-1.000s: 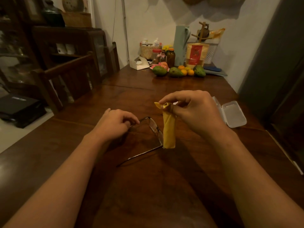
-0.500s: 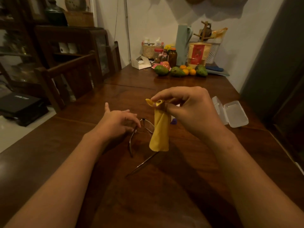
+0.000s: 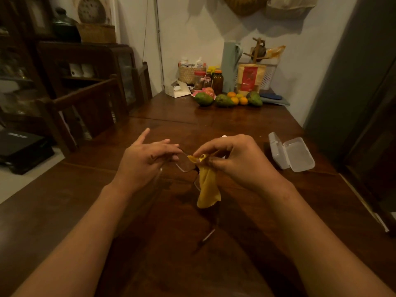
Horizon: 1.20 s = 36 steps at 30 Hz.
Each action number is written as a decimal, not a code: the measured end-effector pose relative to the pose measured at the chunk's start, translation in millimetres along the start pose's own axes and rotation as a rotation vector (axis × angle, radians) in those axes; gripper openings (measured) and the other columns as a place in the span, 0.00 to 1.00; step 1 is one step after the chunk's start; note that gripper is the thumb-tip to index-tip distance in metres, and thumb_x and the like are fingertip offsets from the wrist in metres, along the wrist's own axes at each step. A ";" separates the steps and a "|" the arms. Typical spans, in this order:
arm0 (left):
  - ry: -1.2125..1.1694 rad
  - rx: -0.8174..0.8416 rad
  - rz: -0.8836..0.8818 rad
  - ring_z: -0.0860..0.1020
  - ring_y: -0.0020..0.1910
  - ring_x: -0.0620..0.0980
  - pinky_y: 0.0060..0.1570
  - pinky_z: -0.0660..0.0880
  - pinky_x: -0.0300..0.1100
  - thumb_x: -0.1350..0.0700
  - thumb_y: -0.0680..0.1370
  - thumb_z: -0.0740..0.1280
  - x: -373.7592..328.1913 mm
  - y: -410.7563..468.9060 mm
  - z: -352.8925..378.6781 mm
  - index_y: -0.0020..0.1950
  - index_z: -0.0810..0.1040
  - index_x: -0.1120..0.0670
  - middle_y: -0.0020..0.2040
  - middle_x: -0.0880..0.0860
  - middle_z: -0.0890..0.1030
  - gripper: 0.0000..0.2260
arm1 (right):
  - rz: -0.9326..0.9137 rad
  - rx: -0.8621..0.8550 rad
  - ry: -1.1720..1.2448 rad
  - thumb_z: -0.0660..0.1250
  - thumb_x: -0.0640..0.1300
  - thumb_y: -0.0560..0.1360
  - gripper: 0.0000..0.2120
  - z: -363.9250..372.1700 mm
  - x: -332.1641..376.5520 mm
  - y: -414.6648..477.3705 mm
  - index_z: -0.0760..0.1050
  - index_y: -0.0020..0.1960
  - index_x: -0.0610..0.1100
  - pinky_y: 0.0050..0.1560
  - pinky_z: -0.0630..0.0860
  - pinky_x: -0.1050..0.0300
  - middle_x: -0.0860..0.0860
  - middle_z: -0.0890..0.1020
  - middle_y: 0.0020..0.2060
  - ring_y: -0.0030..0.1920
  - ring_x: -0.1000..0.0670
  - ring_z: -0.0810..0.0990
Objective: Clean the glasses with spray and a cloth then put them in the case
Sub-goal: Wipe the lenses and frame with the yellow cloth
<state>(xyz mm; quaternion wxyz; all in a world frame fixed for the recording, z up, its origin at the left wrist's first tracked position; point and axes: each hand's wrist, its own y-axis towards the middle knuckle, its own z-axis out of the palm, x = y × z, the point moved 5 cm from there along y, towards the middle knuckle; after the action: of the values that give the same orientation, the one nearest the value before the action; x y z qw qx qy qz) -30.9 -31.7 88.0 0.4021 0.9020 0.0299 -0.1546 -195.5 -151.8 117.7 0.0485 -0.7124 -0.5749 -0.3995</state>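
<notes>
My left hand holds the thin-framed glasses lifted above the dark wooden table, fingers pinching the frame near one lens. One temple arm hangs down toward the table. My right hand pinches a yellow cloth against the other lens, and the rest of the cloth dangles below. The clear plastic case lies open on the table to the right of my right hand. A small white cap shows just behind my right hand, and I cannot tell what it belongs to.
Avocados and oranges, jars, a basket and a tall green flask crowd the table's far end by the wall. A wooden chair stands at the left edge. A dark door is on the right.
My left hand has lifted the glasses off the table. My right hand has brought the cloth onto a lens, and both hands have come close together.
</notes>
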 end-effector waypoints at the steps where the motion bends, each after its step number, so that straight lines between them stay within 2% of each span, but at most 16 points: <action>1: -0.009 -0.018 -0.009 0.77 0.60 0.51 0.71 0.56 0.56 0.63 0.72 0.72 -0.3 0.0 -1.4 0.53 0.84 0.55 0.54 0.50 0.82 0.10 | 0.007 0.006 0.004 0.73 0.39 0.74 0.14 -0.2 -0.7 -0.2 0.83 0.50 0.60 0.46 0.81 0.59 0.64 0.83 0.43 0.49 0.63 0.81; 3: -0.045 -0.017 -0.040 0.79 0.59 0.53 0.70 0.62 0.57 0.61 0.74 0.71 0.3 -0.8 -0.7 0.52 0.84 0.58 0.53 0.53 0.84 0.08 | 0.018 0.013 0.002 0.73 0.39 0.75 0.14 0.3 -2.2 0.1 0.83 0.50 0.60 0.47 0.82 0.56 0.62 0.84 0.44 0.48 0.63 0.81; 5: -0.143 -0.009 -0.103 0.83 0.53 0.52 0.63 0.73 0.57 0.62 0.75 0.70 2.7 -2.2 1.4 0.51 0.83 0.59 0.51 0.55 0.85 0.07 | 0.024 0.017 -0.007 0.72 0.39 0.75 0.14 1.4 -3.0 0.8 0.84 0.51 0.58 0.48 0.83 0.54 0.60 0.85 0.45 0.48 0.62 0.82; 6: -0.189 -0.009 -0.136 0.83 0.51 0.49 0.57 0.78 0.54 0.63 0.75 0.70 3.6 -2.8 2.2 0.51 0.83 0.58 0.49 0.53 0.85 0.06 | 0.030 0.017 -0.010 0.72 0.38 0.75 0.14 1.7 -3.2 1.3 0.84 0.51 0.58 0.48 0.83 0.53 0.60 0.84 0.45 0.48 0.61 0.82; 8: -0.225 -0.018 -0.165 0.83 0.48 0.42 0.49 0.81 0.44 0.62 0.74 0.71 4.0 -3.5 3.1 0.50 0.82 0.54 0.46 0.47 0.84 0.07 | 0.043 0.014 -0.014 0.73 0.39 0.75 0.13 2.0 -3.3 1.8 0.84 0.51 0.57 0.49 0.82 0.51 0.60 0.84 0.46 0.49 0.60 0.81; 11: -0.276 -0.002 -0.198 0.83 0.46 0.39 0.46 0.80 0.34 0.63 0.72 0.72 6.1 -4.0 4.2 0.48 0.82 0.46 0.43 0.42 0.84 0.12 | 0.059 0.001 -0.011 0.73 0.38 0.75 0.13 2.2 -3.7 2.5 0.84 0.51 0.56 0.49 0.83 0.51 0.59 0.85 0.45 0.48 0.60 0.83; 16: -0.320 0.093 -0.241 0.84 0.44 0.41 0.45 0.80 0.34 0.71 0.70 0.72 7.6 -6.9 7.3 0.47 0.82 0.43 0.46 0.42 0.85 0.22 | 0.098 0.056 -0.093 0.72 0.39 0.76 0.11 5.2 -1.9 4.0 0.84 0.54 0.53 0.42 0.80 0.65 0.61 0.80 0.42 0.43 0.62 0.79; 22: -0.301 0.068 -0.254 0.84 0.41 0.42 0.43 0.79 0.32 0.73 0.70 0.71 1.5 -7.5 10.0 0.44 0.83 0.48 0.41 0.46 0.85 0.18 | 0.123 0.158 -0.279 0.73 0.40 0.75 0.11 -4.9 12.5 3.5 0.83 0.54 0.54 0.30 0.71 0.74 0.64 0.77 0.39 0.38 0.65 0.76; 24: -0.305 0.027 -0.250 0.84 0.40 0.42 0.43 0.79 0.32 0.73 0.69 0.72 -1.1 -6.7 8.4 0.44 0.83 0.50 0.41 0.46 0.85 0.17 | 0.140 0.156 -0.278 0.74 0.40 0.75 0.11 -10.2 15.7 3.9 0.83 0.54 0.54 0.31 0.74 0.72 0.62 0.78 0.40 0.39 0.63 0.78; 27: -0.284 -0.032 -0.245 0.84 0.41 0.40 0.44 0.79 0.33 0.71 0.68 0.73 -4.0 -7.1 6.2 0.44 0.83 0.47 0.39 0.43 0.85 0.18 | 0.176 0.096 -0.271 0.75 0.42 0.74 0.10 -13.4 14.7 5.6 0.82 0.53 0.55 0.41 0.81 0.62 0.59 0.81 0.45 0.46 0.58 0.80; 30: -0.326 -0.122 -0.279 0.84 0.40 0.42 0.43 0.79 0.32 0.73 0.68 0.72 -3.3 -8.7 3.2 0.43 0.83 0.46 0.40 0.44 0.85 0.20 | 0.201 -0.033 -0.156 0.77 0.43 0.72 0.08 -10.5 6.0 5.6 0.83 0.48 0.53 0.37 0.79 0.67 0.60 0.80 0.40 0.42 0.59 0.79; 34: -0.353 -0.210 -0.236 0.84 0.41 0.42 0.42 0.79 0.31 0.73 0.69 0.71 -10.6 -9.5 -2.5 0.46 0.83 0.51 0.45 0.44 0.85 0.17 | 0.247 -0.184 0.007 0.78 0.45 0.70 0.07 -3.1 -11.7 5.5 0.82 0.45 0.52 0.39 0.83 0.59 0.57 0.82 0.41 0.43 0.58 0.81; 36: -0.386 -0.233 -0.230 0.84 0.42 0.43 0.42 0.79 0.32 0.73 0.69 0.71 -14.3 -9.3 -4.8 0.46 0.83 0.50 0.47 0.45 0.84 0.17 | 0.231 -0.241 0.066 0.78 0.45 0.70 0.07 0.7 -16.4 6.1 0.81 0.44 0.52 0.38 0.82 0.60 0.56 0.83 0.40 0.42 0.58 0.82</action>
<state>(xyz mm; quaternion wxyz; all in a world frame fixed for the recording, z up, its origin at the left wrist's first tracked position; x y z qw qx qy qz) -44.9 -20.9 88.7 0.4814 0.7940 0.0726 -0.3640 -190.2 -166.2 109.4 0.0275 -0.7609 -0.4351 -0.4805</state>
